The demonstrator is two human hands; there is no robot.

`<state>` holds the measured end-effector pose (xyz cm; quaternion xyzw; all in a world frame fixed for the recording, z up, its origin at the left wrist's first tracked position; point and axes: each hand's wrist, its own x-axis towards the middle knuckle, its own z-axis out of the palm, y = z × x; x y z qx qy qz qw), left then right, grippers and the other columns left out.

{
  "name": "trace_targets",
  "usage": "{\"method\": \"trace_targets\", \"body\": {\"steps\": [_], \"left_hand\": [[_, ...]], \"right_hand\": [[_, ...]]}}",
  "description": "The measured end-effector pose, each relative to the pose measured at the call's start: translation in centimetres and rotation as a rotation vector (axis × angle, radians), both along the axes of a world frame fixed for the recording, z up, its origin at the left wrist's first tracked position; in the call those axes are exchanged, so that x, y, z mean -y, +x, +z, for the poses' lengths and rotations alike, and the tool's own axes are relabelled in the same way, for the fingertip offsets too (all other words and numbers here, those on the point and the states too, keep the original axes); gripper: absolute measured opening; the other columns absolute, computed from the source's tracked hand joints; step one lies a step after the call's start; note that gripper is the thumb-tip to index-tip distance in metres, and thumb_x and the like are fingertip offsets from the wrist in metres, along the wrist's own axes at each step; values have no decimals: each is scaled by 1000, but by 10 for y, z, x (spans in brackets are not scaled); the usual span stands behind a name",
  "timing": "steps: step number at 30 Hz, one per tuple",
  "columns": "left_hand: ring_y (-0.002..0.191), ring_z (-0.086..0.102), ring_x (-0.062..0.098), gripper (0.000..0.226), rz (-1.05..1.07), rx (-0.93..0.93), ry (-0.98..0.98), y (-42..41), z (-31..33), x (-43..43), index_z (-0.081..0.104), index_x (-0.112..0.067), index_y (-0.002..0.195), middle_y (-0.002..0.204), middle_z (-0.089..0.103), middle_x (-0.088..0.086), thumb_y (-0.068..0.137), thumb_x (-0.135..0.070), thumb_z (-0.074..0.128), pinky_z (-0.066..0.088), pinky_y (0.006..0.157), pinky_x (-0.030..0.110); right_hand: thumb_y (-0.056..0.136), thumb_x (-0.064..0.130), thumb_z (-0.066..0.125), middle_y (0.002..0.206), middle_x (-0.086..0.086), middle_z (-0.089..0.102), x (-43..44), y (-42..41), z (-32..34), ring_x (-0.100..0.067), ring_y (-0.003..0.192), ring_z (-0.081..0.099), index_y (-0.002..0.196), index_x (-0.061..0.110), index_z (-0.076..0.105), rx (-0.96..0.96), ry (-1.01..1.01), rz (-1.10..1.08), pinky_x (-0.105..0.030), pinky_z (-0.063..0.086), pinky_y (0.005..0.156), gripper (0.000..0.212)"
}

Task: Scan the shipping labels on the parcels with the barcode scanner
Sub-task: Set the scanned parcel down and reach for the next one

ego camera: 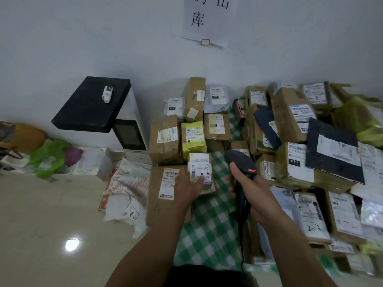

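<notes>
My left hand [187, 188] grips a small brown parcel [200, 168] from below, its white shipping label [200, 167] facing up, above a large brown box [163, 195]. My right hand [256, 195] holds a black barcode scanner [241, 162] by its handle, thumb up near a glowing red light. The scanner's head sits just right of the held parcel. Its black cable hangs down toward me.
Several labelled parcels are piled on a green checked cloth [209, 230]: a yellow-green pack [193, 139], brown boxes [164, 138], dark mailers [333, 150] at right. A white machine with a black top [93, 104] stands left by the wall. Bags [126, 195] lie on the beige floor.
</notes>
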<state>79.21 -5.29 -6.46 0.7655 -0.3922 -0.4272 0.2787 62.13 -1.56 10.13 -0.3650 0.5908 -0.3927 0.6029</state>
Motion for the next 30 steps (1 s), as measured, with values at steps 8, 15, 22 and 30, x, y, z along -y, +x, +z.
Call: {"method": "trace_targets", "body": {"steps": [8, 15, 22, 30], "left_hand": [[122, 62, 23, 101, 93, -446, 20, 6, -8, -2, 15, -21, 159, 142, 57, 5, 85, -20, 84, 56, 100, 43], [123, 63, 18, 103, -8, -542, -74, 19, -21, -2, 21, -32, 156, 144, 59, 4, 80, -21, 89, 54, 104, 45], [128, 61, 14, 93, -26, -617, -287, 11, -13, -6, 25, -48, 158, 146, 58, -8, 89, -19, 81, 59, 97, 40], [124, 63, 8, 81, -44, -620, -397, 5, 12, 5, 13, -48, 162, 146, 58, -8, 103, -27, 64, 58, 95, 31]], "right_hand": [[91, 43, 72, 92, -7, 78, 1, 11, -23, -20, 72, 64, 116, 22, 71, -97, 54, -41, -37, 53, 72, 33], [93, 42, 71, 93, -4, 78, 0, 12, -39, -15, 69, 65, 114, 17, 73, -160, 119, -37, -32, 53, 69, 33], [94, 44, 69, 92, 0, 78, -10, 2, -33, -17, 70, 66, 108, 23, 74, -253, 84, 56, -37, 54, 74, 26], [94, 45, 70, 78, 6, 75, -12, 0, -16, -3, 57, 62, 96, 25, 71, -457, 48, 203, -21, 50, 60, 21]]}}
